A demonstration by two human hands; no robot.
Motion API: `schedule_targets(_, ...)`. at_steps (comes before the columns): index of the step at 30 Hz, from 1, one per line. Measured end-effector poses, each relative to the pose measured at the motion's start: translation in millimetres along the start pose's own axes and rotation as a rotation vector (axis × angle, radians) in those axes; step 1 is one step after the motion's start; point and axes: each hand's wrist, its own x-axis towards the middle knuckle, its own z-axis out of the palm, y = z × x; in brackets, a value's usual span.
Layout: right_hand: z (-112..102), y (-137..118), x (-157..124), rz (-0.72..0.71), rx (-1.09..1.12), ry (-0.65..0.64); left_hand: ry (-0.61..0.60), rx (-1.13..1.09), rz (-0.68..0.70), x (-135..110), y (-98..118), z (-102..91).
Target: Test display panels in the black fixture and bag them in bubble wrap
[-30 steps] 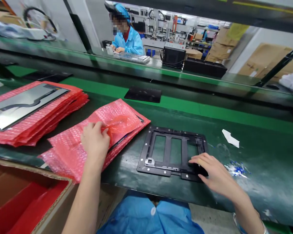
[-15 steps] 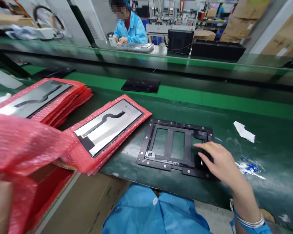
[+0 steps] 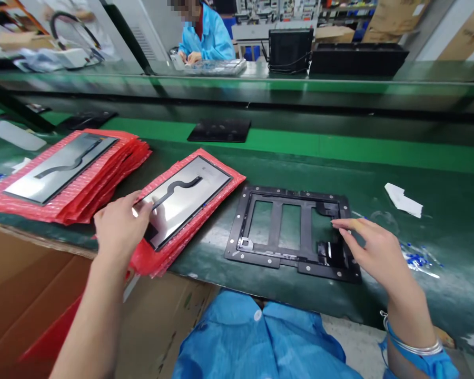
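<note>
A silver display panel (image 3: 189,197) with a black flex cable lies on a stack of red bubble bags (image 3: 164,252) at the bench's near edge. My left hand (image 3: 118,226) rests at the panel's near left corner, fingertips touching its edge. A black metal frame (image 3: 292,229) with three openings lies flat to the right of the stack. My right hand (image 3: 373,250) hovers over the frame's right end, fingers spread, holding nothing.
A second stack of red bubble bags (image 3: 98,179) topped by another panel (image 3: 61,166) sits at the left. A cardboard box (image 3: 27,295) stands below the bench edge. A black panel (image 3: 219,130) lies on the green conveyor. White scrap (image 3: 403,199) lies right. A co-worker (image 3: 205,37) sits across.
My left hand pulled the top red bubble bag off the panel, dropped it toward the box at left, and came back to the bare panel. My right hand lifted off the frame.
</note>
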Motion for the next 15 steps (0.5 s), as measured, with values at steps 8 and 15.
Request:
schedule_targets(8,3.1,2.0,1.9,0.092,-0.057,0.071,0.046,0.026,-0.039,19.4,6.6,9.9)
schedule_targets(15,1.0,2.0,6.9,0.245,-0.004,0.116,-0.077,-0.384,-0.114,28.0,-10.1,-44.6)
